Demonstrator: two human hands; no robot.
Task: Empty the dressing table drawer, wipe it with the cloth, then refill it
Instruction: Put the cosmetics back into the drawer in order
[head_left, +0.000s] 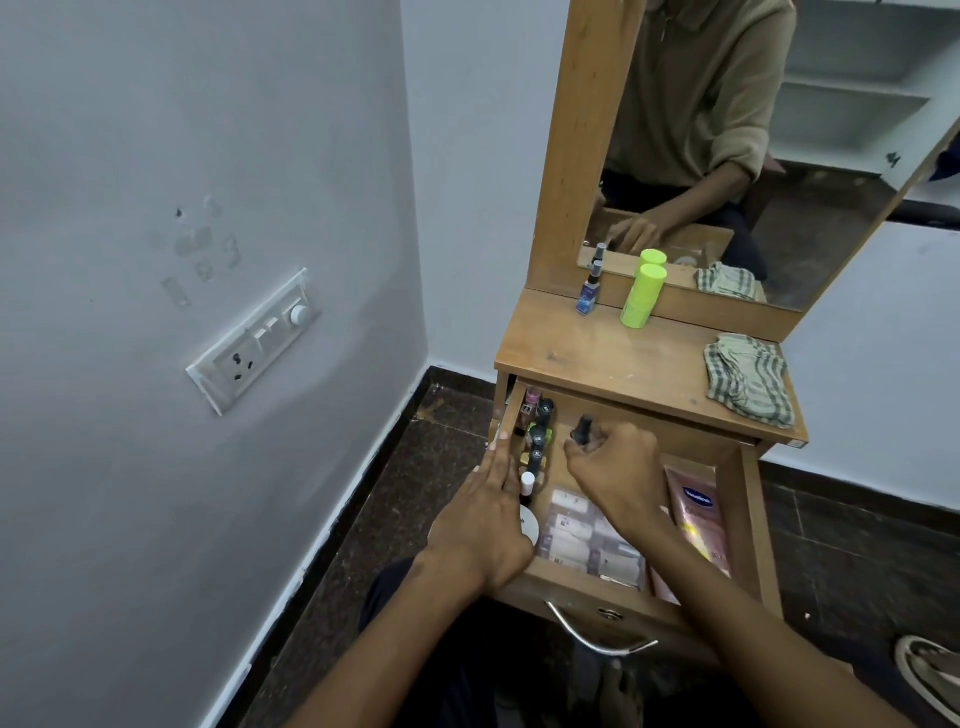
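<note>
The wooden drawer (748, 499) of the dressing table stands pulled out below the tabletop (623, 358). Small bottles (537, 436) stand along its left side, sachet packs (587, 540) lie in the middle and a pink tube (698, 519) lies at the right. My right hand (618, 473) is inside the drawer, closed around a small dark bottle (583, 428). My left hand (491, 519) rests flat on the drawer's left wall, fingers together, beside a white-capped bottle (528, 486). A checked cloth (748, 379) lies folded at the tabletop's right end.
A lime green container (643, 296) and a small blue spray bottle (589, 293) stand at the back of the tabletop under the mirror (753, 130). A wall with a switch plate (254, 340) is close on the left. The metal drawer handle (597, 636) juts toward me.
</note>
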